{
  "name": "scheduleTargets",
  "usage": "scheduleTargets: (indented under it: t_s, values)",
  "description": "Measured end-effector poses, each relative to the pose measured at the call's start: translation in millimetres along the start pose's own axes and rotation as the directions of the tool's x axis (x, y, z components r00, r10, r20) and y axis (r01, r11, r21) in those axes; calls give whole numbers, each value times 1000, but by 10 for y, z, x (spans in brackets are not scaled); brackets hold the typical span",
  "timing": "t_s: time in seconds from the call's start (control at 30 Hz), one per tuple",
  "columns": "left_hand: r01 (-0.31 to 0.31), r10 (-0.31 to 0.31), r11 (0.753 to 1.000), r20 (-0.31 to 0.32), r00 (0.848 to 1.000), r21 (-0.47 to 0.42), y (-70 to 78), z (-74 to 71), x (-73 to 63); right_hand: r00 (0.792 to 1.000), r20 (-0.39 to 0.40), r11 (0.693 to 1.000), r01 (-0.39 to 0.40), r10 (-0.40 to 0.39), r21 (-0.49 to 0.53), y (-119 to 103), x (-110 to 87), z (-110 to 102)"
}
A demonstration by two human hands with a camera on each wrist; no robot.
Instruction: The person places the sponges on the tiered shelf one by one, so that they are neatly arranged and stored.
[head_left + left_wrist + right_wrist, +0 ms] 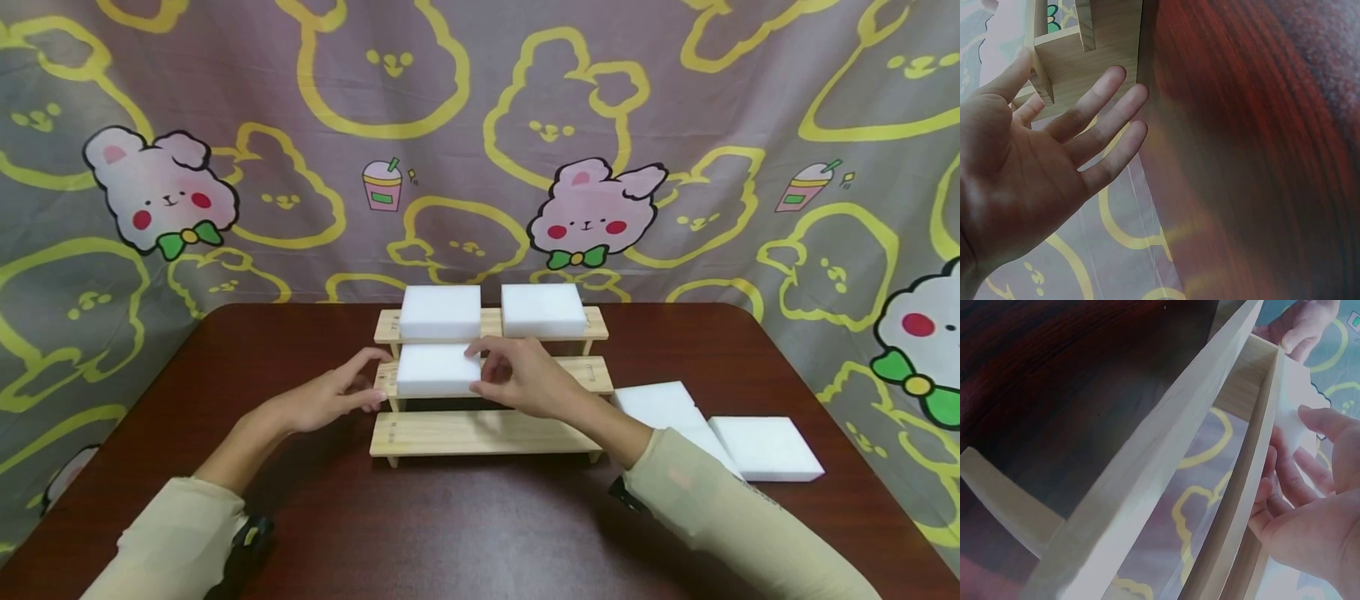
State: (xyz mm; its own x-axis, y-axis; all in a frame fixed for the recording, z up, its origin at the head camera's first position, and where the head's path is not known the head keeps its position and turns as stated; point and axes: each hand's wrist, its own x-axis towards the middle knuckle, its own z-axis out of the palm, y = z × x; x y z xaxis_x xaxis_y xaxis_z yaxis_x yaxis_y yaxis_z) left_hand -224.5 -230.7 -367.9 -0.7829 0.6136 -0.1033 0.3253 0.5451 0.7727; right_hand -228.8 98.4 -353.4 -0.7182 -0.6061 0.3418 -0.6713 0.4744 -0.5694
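A three-tier wooden stand point(480, 433) stands on the table, with a white foam block point(435, 372) on the left part of its middle board. At that block's right edge, my right hand point(528, 379) pinches the corners with thumb and forefinger; its other fingers curl in, as the right wrist view shows. My left hand point(326, 400) is by the left end of the middle board, beside the block. In the left wrist view its fingers point(1107, 137) are spread and fairly straight, with nothing held, and the thumb lies near the stand's edge.
Two more foam blocks, one left point(440, 307) and one right point(542, 307), sit on the top board. On the table point(420, 542), right of the stand, lie a large foam piece point(667, 417) and a smaller block point(768, 446). A patterned curtain point(450, 167) hangs behind.
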Motion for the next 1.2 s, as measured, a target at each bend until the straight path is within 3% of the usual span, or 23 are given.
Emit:
scheduleTargets:
  t_s: [0.5, 0.97, 1.2]
  values:
    - [5, -5, 1000, -6, 1000, 0, -8, -5, -5, 999, 40, 998, 30, -32, 56, -57, -204, -283]
    - [10, -10, 1000, -2, 1000, 2, 4, -7, -12, 994, 96, 999, 50, -51, 17, 25, -578, -647]
    - [16, -16, 1000, -2, 1000, 6, 14, -8, -8, 991, 117, 997, 60, -66, 52, 120, -804, -830]
